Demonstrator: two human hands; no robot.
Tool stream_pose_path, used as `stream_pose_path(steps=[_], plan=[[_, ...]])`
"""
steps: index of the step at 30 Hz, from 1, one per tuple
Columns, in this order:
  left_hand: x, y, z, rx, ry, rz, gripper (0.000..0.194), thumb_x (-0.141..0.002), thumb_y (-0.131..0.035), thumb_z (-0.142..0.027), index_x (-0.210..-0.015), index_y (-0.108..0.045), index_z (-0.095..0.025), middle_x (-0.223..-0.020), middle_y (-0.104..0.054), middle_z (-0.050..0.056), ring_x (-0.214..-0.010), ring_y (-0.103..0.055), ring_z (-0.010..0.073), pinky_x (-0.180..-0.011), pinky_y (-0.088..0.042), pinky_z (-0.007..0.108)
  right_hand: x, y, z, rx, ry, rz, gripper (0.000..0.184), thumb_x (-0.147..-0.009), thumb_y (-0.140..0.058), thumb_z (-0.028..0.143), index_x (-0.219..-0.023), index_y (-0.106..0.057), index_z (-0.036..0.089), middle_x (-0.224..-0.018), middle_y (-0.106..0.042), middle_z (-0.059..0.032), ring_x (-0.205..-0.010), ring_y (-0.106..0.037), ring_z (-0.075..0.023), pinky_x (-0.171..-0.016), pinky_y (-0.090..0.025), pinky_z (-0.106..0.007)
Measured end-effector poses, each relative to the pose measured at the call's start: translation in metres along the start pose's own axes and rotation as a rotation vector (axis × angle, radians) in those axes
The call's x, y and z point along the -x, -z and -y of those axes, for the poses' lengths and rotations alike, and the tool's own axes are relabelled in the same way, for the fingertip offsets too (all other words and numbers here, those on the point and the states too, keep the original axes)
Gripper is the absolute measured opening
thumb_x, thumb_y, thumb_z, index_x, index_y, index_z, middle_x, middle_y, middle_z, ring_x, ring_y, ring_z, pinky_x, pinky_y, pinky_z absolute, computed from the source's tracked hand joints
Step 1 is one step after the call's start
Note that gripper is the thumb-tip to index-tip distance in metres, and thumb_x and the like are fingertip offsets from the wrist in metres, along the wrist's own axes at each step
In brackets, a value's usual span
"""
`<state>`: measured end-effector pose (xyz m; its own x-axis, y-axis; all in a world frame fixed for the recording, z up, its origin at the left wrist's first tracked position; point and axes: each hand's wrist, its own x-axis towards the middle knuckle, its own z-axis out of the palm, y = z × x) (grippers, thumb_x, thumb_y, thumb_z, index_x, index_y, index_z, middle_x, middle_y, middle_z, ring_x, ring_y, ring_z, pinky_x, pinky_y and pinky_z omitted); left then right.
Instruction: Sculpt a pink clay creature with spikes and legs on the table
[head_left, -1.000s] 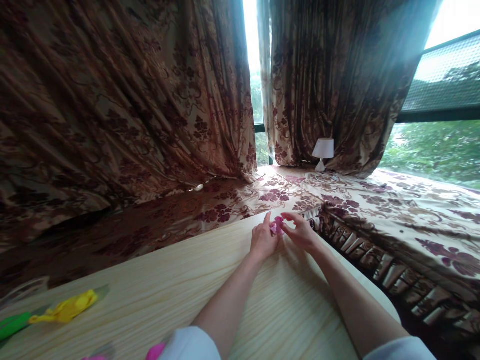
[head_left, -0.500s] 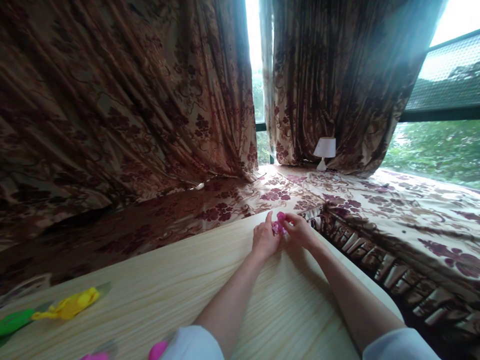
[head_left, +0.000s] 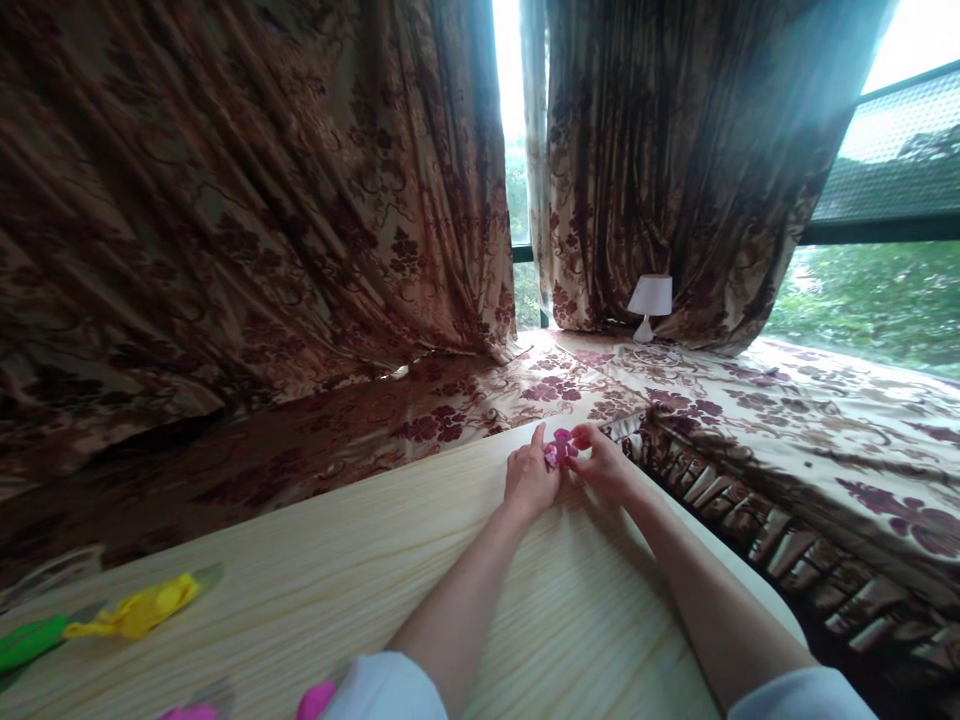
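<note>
A small magenta and pale pink piece with petal-like lobes (head_left: 564, 443) is at the far corner of the table. It looks soft, but its material is too small to tell. My left hand (head_left: 531, 478) is closed on its left side, forefinger pointing up and the other fingers curled against it. To the right, my right hand (head_left: 604, 466) has thumb and forefinger spread apart beside the piece's right edge. Its other fingers are partly hidden.
On the pale wood-grain table (head_left: 315, 590) lie a yellow lump (head_left: 142, 610), a green one (head_left: 34, 643) and, near the front edge, pink lumps (head_left: 315, 699). Floral-covered seating (head_left: 757, 420) borders the table. A small white lamp (head_left: 651, 296) stands by the curtains (head_left: 390, 180).
My right thumb and forefinger have parted and moved slightly right, off the top of the magenta piece, so more of it shows. The left hand has stayed in place.
</note>
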<state>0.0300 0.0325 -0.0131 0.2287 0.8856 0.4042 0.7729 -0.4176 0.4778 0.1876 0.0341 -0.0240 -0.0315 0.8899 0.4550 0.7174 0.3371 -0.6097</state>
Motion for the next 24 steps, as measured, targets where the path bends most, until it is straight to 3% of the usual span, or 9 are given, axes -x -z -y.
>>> stream_pose_path(steps=[12,18,24], plan=[[0.000,0.006,-0.006,0.017,0.022,0.014,0.055,-0.086,-0.051,-0.032,-0.136,-0.032,-0.022,-0.104,-0.068,0.005,-0.101,-0.059,0.0202,-0.094,-0.037,0.035,-0.002,0.000,-0.002,0.063,0.025,0.032,0.028,-0.090,-0.054,0.030,-0.114,-0.055,0.016,-0.114,-0.057,-0.0074,-0.094,-0.060,-0.0198,-0.079,-0.051,-0.040],[-0.001,0.007,-0.007,0.009,-0.015,0.017,0.033,-0.089,-0.051,-0.033,-0.118,-0.052,-0.018,-0.115,-0.058,0.008,-0.098,-0.059,0.0200,-0.085,-0.048,0.042,0.000,0.002,0.008,0.073,0.044,0.039,0.026,-0.091,-0.054,0.030,-0.113,-0.055,0.017,-0.114,-0.058,-0.0073,-0.094,-0.060,-0.0194,-0.080,-0.051,-0.039],[-0.001,0.005,-0.005,-0.022,-0.041,0.064,0.029,-0.089,-0.052,-0.032,-0.114,-0.054,-0.018,-0.117,-0.056,0.008,-0.097,-0.058,0.0194,-0.082,-0.050,0.040,0.001,0.005,0.009,0.084,0.032,0.043,0.026,-0.091,-0.053,0.030,-0.113,-0.056,0.017,-0.114,-0.058,-0.0073,-0.094,-0.060,-0.0194,-0.080,-0.051,-0.039]])
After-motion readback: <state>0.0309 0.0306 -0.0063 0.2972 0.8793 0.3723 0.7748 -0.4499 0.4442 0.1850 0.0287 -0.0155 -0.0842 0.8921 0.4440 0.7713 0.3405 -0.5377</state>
